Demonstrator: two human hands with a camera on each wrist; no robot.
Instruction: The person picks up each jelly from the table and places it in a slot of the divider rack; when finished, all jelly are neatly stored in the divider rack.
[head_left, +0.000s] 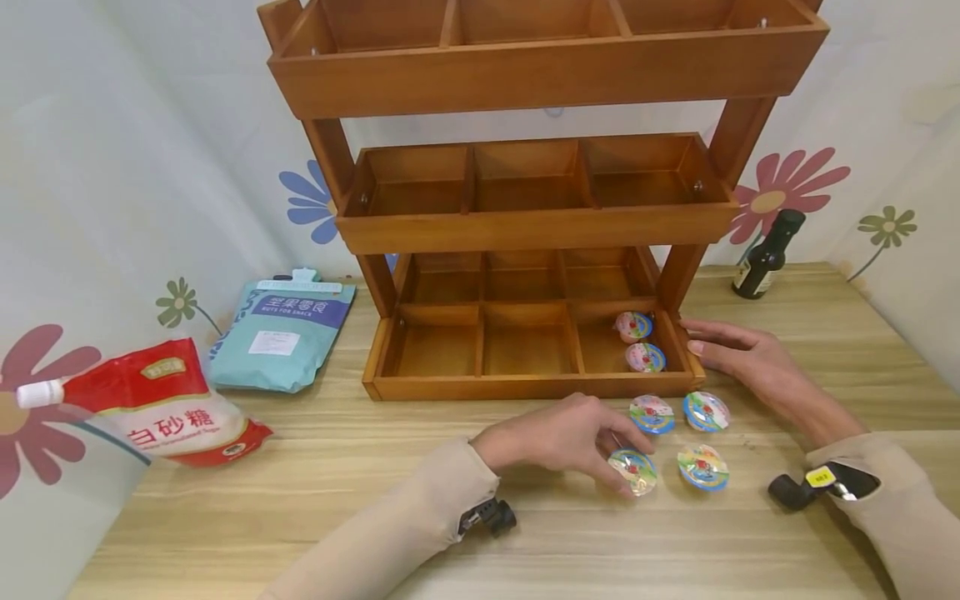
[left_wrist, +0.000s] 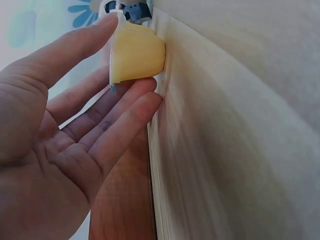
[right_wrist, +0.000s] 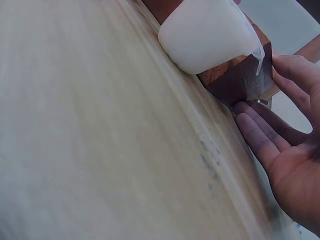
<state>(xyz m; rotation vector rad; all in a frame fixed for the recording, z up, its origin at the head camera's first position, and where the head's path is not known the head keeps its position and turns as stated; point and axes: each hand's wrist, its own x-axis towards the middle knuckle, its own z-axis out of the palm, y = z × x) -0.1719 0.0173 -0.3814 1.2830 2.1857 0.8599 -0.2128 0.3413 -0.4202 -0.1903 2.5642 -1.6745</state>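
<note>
My left hand (head_left: 573, 433) has its thumb and fingers on opposite sides of a jelly cup (head_left: 633, 472) at the table top. In the left wrist view this cup (left_wrist: 137, 52) shows yellow contents, with the thumb at its rim. Three more jelly cups sit close by: one just behind it (head_left: 652, 414), one to its right (head_left: 702, 467) and one at the back right (head_left: 706, 412). Two others, pinkish (head_left: 633, 326), lie in the bottom right front compartment of the wooden rack (head_left: 536, 387). My right hand (head_left: 757, 367) rests its extended fingers against the rack's right end.
Above the bottom level the rack has two more divided tiers, the top one (head_left: 547, 79) overhanging forward. A red and white sugar bag (head_left: 180, 408) and a teal nut snack bag (head_left: 288, 337) are at the left. A dark bottle (head_left: 768, 254) stands at the back right.
</note>
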